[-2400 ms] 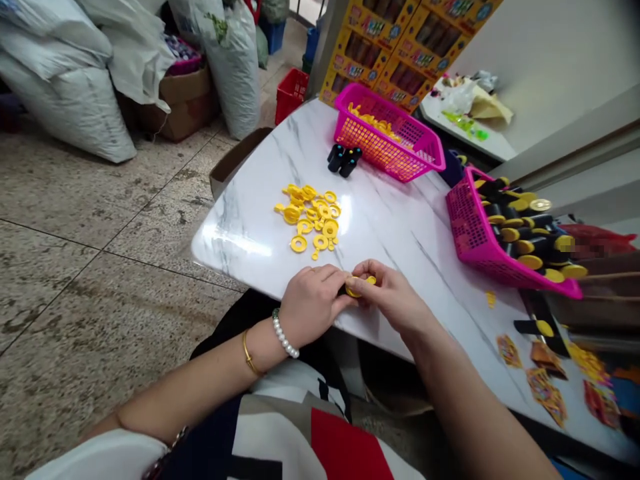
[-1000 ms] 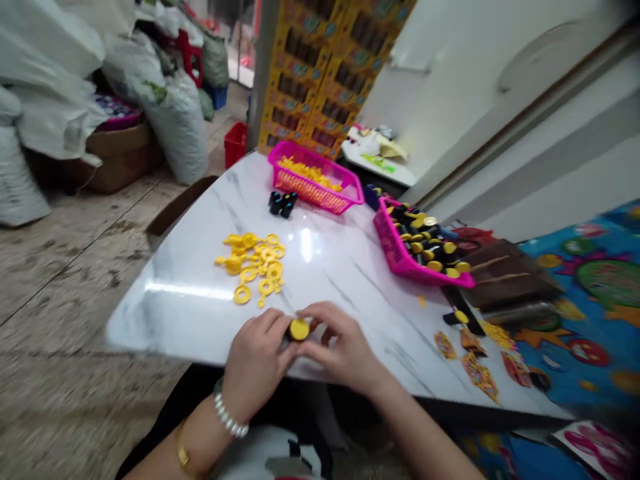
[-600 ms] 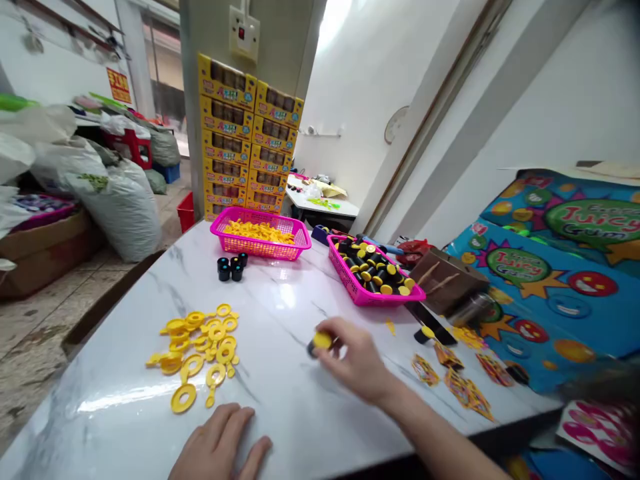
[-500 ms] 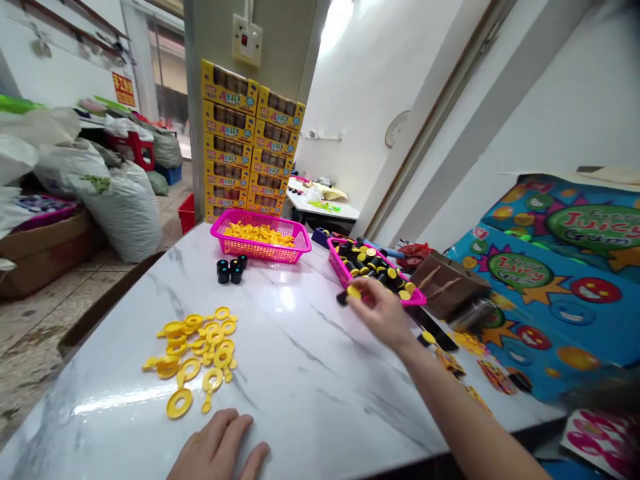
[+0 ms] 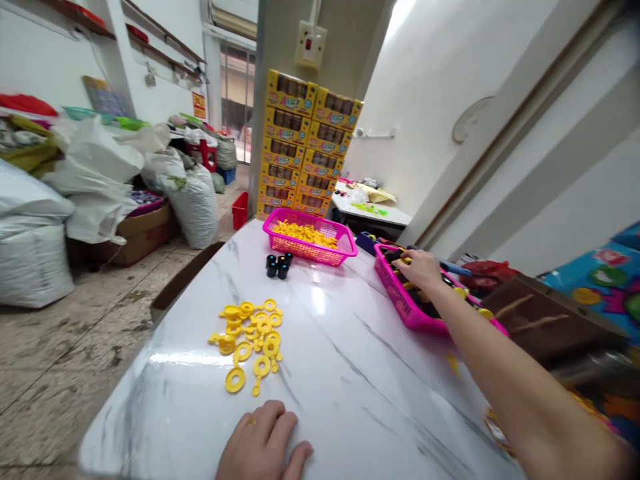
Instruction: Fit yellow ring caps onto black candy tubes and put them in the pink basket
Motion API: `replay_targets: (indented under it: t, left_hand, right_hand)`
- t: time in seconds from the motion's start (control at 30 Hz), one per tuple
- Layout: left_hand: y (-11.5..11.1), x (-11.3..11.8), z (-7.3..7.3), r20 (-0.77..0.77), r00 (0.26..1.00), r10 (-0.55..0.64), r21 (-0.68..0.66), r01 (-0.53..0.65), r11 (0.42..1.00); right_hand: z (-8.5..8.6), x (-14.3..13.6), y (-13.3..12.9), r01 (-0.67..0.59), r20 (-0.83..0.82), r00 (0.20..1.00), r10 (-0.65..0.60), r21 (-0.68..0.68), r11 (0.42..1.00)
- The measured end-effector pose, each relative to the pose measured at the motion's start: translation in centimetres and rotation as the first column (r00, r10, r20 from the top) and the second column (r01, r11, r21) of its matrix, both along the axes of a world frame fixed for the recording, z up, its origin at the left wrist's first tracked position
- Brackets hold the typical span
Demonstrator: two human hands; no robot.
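My left hand (image 5: 260,443) rests on the marbled white tabletop with its fingers stretched out and thumb apart; nothing is in it. Just beyond it lies a loose pile of yellow plastic rings with short tabs (image 5: 261,325). My right hand (image 5: 423,272) reaches over the pink basket (image 5: 407,310) at the right, which holds small black bottles with yellow caps. Its fingers are closed at a small black bottle with a yellow cap (image 5: 404,261), partly hidden by the hand. Several black bottles with blue or yellow dots on top (image 5: 278,268) stand grouped mid-table.
A second pink basket (image 5: 347,244) full of yellow rings stands at the table's far edge. Behind it rise stacked yellow boxes (image 5: 285,127). A brown bag or box (image 5: 540,320) sits beyond the right basket. White sacks (image 5: 193,207) line the floor at left.
My right hand has moved away from me, from the near side of the right basket to over its contents, with the yellow-capped bottle. My view has turned left. My left hand stays on the table.
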State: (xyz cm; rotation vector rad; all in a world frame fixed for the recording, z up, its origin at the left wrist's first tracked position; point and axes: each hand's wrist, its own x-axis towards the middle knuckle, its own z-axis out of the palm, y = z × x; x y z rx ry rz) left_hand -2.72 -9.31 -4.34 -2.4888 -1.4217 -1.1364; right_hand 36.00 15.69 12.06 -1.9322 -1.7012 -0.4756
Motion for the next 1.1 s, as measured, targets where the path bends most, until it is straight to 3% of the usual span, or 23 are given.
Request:
replay_targets:
  t: [0.1, 0.17, 0.3, 0.4, 0.47, 0.53, 0.63, 0.7, 0.77, 0.83, 0.97, 1.03, 1.1]
  left_hand:
    - [-0.3, 0.4, 0.3, 0.004, 1.000, -0.001, -0.065, 0.001, 0.998]
    - [-0.4, 0.5, 0.6, 0.017, 1.000, -0.022, -0.107, 0.024, 0.994]
    - [-0.6, 0.1, 1.6, 0.090, 0.993, -0.080, -0.180, 0.096, 0.979]
    - [-0.9, -0.2, 2.2, 0.190, 0.979, -0.078, -0.217, 0.119, 0.969]
    - [-1.1, -0.3, 2.6, 0.256, 0.964, -0.077, -0.232, 0.138, 0.963]
    - [-1.3, -0.6, 3.0, 0.321, 0.944, -0.081, -0.246, 0.166, 0.955]
    - [-1.5, -1.5, 3.9, 0.452, 0.886, -0.099, -0.277, 0.245, 0.929]
    - [-1.3, -2.4, 4.6, 0.520, 0.853, -0.057, -0.292, 0.240, 0.926]
    - [-0.7, -3.4, 5.2, 0.530, 0.847, 0.036, -0.291, 0.142, 0.946]
    - [0.0, -4.2, 5.4, 0.501, 0.855, 0.132, -0.301, 0.029, 0.953]
    - [0.5, -5.0, 4.8, 0.452, 0.882, 0.133, -0.355, 0.041, 0.934]
    - [0.2, -5.1, 4.3, 0.447, 0.889, 0.105, -0.360, 0.072, 0.930]
    - [-0.3, -5.2, 3.8, 0.429, 0.898, 0.101, -0.370, 0.073, 0.926]
  right_hand:
    - [-0.1, -3.2, 0.2, -0.100, 0.014, 0.995, 0.100, 0.049, 0.994]
    - [-0.8, -7.1, 0.2, -0.215, 0.013, 0.977, 0.215, 0.035, 0.976]
    - [-4.3, -17.2, 0.4, -0.446, -0.021, 0.895, 0.445, -0.057, 0.893]
    - [-7.3, -23.5, 1.0, -0.507, -0.074, 0.862, 0.502, -0.081, 0.858]
    - [-8.9, -25.9, 1.6, -0.507, -0.126, 0.859, 0.496, -0.084, 0.858]
    - [-9.7, -27.0, 2.1, -0.498, -0.175, 0.860, 0.480, -0.080, 0.863]
    - [-9.6, -26.8, 1.7, -0.505, -0.213, 0.850, 0.483, -0.064, 0.861]
    - [-8.9, -26.4, -0.1, -0.537, -0.222, 0.829, 0.514, -0.060, 0.841]
    - [-8.0, -26.1, -3.6, -0.595, -0.236, 0.791, 0.565, -0.078, 0.800]
    - [-7.3, -26.2, -8.4, -0.707, -0.304, 0.694, 0.653, -0.112, 0.698]
    - [-6.7, -26.6, -17.3, -0.934, -0.531, 0.347, 0.773, -0.120, 0.336]
    - [-6.9, -26.5, -18.8, -0.957, -0.558, 0.287, 0.779, -0.124, 0.264]
    - [-7.4, -26.0, -17.9, -0.950, -0.480, 0.310, 0.821, -0.133, 0.281]
